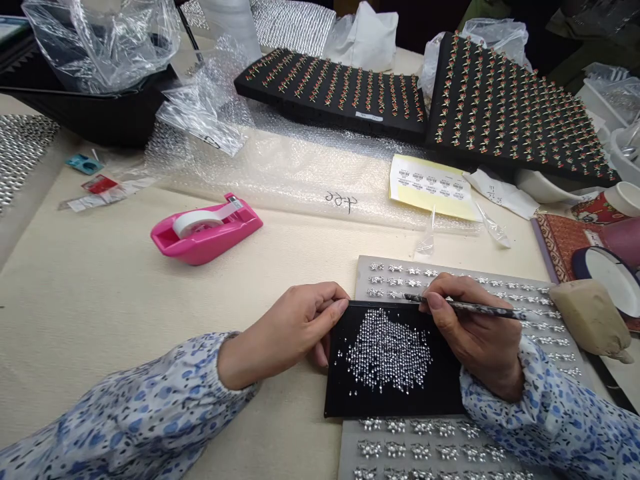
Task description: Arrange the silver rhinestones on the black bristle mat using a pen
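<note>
A black tray (345,400) bears a patch of small clear rhinestones (387,353). My left hand (295,327) pinches the tray's upper left corner between thumb and fingers. In my right hand (467,327), over the tray's right side, is a thin dark pen-like tool (490,309), its tip pointing left just above the tray's top edge. Beneath the tray lies a grey board (363,267) with rows of small silver flower-shaped pieces (414,271), visible above and below the tray. The tool's tip is near one of these pieces; whether it touches cannot be made out.
A pink tape dispenser (215,250) stands on the table (100,300) at left. Behind are bubble wrap (300,173), a label sheet (435,207) and two black foam boards (320,110) of red-and-gold pieces. A beige lump (590,317) sits at right, near a round white-topped container (613,283).
</note>
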Motion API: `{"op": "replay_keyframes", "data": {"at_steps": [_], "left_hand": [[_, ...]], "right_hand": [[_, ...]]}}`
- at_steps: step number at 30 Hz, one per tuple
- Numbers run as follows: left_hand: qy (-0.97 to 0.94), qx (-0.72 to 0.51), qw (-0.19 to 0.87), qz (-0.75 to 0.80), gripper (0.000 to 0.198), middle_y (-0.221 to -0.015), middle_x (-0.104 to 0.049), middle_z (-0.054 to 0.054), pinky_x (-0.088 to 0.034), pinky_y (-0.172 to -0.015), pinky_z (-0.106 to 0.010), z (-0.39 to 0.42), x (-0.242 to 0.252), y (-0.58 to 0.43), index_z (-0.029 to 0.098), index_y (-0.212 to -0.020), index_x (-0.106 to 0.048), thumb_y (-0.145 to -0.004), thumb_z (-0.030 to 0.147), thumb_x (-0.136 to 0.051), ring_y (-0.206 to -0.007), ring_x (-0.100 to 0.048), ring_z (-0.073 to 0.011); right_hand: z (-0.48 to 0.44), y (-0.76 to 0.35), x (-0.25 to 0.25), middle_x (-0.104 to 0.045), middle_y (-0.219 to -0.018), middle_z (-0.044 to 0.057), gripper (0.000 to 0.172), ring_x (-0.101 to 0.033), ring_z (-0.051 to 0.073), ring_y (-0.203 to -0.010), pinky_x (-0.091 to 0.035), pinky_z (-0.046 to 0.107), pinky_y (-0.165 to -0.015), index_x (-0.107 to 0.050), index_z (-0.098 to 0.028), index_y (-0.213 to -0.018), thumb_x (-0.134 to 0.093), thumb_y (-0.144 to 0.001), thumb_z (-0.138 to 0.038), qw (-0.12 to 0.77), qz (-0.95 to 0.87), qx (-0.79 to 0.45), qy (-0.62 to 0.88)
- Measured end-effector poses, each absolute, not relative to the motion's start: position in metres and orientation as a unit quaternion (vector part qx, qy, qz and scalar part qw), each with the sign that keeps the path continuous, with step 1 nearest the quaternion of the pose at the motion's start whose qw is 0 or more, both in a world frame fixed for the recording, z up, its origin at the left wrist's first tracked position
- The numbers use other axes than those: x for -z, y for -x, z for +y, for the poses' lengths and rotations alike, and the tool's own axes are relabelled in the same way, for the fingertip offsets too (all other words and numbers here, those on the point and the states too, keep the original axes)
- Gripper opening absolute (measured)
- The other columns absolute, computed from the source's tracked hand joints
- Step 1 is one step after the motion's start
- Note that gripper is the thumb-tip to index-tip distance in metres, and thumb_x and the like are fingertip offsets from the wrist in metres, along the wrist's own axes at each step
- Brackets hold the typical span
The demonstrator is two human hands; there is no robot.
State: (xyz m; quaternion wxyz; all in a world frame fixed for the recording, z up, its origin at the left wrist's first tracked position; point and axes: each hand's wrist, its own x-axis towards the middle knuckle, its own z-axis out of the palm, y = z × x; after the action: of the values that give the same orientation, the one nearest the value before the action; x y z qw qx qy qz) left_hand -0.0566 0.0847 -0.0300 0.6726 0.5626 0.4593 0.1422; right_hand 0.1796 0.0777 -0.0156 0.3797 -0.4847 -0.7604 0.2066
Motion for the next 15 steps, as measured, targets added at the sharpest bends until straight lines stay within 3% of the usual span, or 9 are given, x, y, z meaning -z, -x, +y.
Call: {"op": "replay_keyframes", "data": {"at_steps": [9,15], "left_hand": [[-0.566,-0.144,0.668,0.462,0.024,-0.056,-0.060,0.001,-0.044,-0.037,-0.015,0.0850,0.0295,0.0558,0.016,-0.088,-0.050,-0.091,0.037,-0.040,-0.043,-0.062,-0.0129],[-0.565,-0.145,0.669,0.461,0.023,-0.056,-0.061,0.002,-0.044,-0.037,-0.014,0.0848,0.0295,0.0565,0.016,-0.088,-0.050,-0.091,0.036,-0.040,-0.044,-0.062,-0.0127]], "right_hand": [[0.0772,-0.1797,0.0153,-0.058,-0.069,0.000,0.012,-0.055,0.011,-0.064,-0.044,0.028,-0.056,-0.059,-0.017,-0.080,-0.055,-0.076,-0.006,0.397,-0.753,-0.238,0.467],[0.0721,-0.1807,0.0142,-0.058,-0.072,0.003,0.020,-0.055,0.013,-0.065,-0.045,0.031,-0.056,-0.058,-0.017,-0.088,-0.051,-0.075,-0.005,0.411,-0.761,-0.325,0.383]]}}
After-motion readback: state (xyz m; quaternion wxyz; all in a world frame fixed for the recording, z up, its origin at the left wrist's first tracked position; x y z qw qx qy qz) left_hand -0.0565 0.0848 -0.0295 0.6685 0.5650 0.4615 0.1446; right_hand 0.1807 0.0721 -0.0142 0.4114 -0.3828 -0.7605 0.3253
